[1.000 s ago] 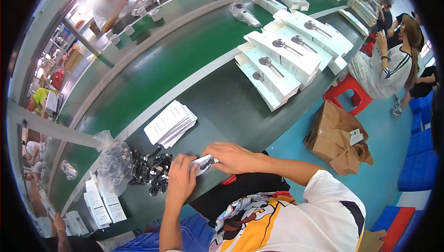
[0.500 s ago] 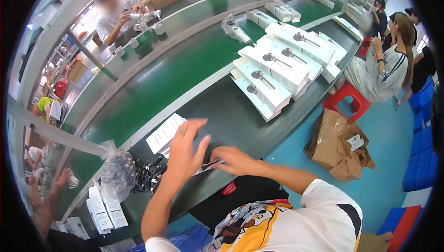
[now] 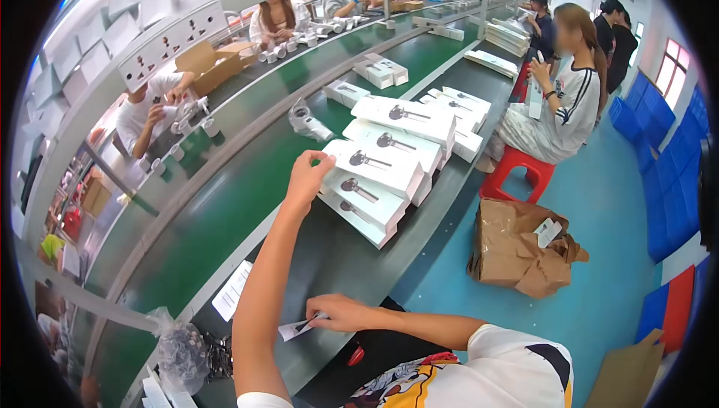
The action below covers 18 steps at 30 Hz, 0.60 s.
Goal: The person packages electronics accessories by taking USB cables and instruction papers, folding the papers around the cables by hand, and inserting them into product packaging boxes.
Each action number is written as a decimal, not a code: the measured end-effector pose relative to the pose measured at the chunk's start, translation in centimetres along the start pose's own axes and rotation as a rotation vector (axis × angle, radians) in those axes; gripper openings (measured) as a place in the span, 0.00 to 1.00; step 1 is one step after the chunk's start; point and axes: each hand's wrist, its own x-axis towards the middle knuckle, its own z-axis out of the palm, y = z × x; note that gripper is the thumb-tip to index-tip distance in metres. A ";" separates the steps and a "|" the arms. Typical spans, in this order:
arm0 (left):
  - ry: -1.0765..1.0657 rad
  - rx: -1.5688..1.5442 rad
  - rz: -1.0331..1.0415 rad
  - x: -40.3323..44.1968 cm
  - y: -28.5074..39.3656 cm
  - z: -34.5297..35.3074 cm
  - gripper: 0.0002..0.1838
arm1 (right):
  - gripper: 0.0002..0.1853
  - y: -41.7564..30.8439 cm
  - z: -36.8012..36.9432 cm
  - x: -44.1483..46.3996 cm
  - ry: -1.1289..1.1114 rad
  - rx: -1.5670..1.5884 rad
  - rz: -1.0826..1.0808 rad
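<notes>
My left hand (image 3: 305, 177) is stretched out over the belt, its fingers closed at the left end of a white printed box (image 3: 389, 168) in a stack. Pictures of a dark round-headed device with a handle are printed on the boxes. Low in front of me, my right hand (image 3: 338, 312) pinches a small white paper (image 3: 289, 331) together with a thin dark piece whose kind I cannot make out. Left of my forearm lies a stack of white printed leaflets (image 3: 231, 292), partly covered by the arm.
A clear plastic bag (image 3: 180, 355) sits by a heap of black parts (image 3: 219, 355). A bagged white part (image 3: 308, 121) lies on the green belt (image 3: 225, 213). A brown carton (image 3: 517, 247) and a red stool (image 3: 517, 172) with a seated person stand at right.
My left hand has moved from above the leaflets forward to the stacked boxes, and its fingers have closed. My right hand keeps its pinch. The view has tilted up and shifted right.
</notes>
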 end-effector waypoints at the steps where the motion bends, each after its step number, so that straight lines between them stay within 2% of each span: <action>1: -0.022 -0.033 0.006 0.3 -0.3 -0.3 0.21 | 0.10 0.0 -0.1 0.0 -0.001 0.006 0.004; 3: -0.062 -0.098 0.011 0.3 -0.5 -0.7 0.17 | 0.10 0.0 -0.2 -0.1 -0.007 0.024 0.012; 4: -0.061 -0.147 -0.003 0.1 -0.5 -0.8 0.11 | 0.11 0.2 -0.2 -0.1 -0.004 0.030 0.001; 8: -0.004 -0.224 0.136 -2.0 1.2 -2.8 0.09 | 0.11 0.4 -0.5 -0.2 0.015 0.047 -0.023; 11: 0.059 -0.107 0.250 -5.1 4.1 -6.3 0.08 | 0.11 0.1 -0.6 -1.3 0.074 0.034 -0.063; 12: 0.046 -0.074 0.336 -5.9 4.1 -8.0 0.10 | 0.10 -0.1 -0.7 -2.0 0.100 0.029 -0.084; 14: -0.003 0.120 0.422 -10.3 7.1 -10.9 0.22 | 0.10 -0.4 -1.6 -4.4 0.135 0.080 0.034; 15: -0.051 0.242 0.385 -12.8 8.7 -12.3 0.23 | 0.09 -0.5 -1.9 -5.9 0.152 0.106 0.099; 17: -0.128 0.254 0.276 -16.6 9.7 -14.3 0.22 | 0.08 -1.1 -3.2 -8.8 0.396 0.222 0.139; 18: -0.151 0.320 0.270 -18.2 9.6 -14.9 0.23 | 0.08 -1.5 -4.1 -9.7 0.526 0.180 0.150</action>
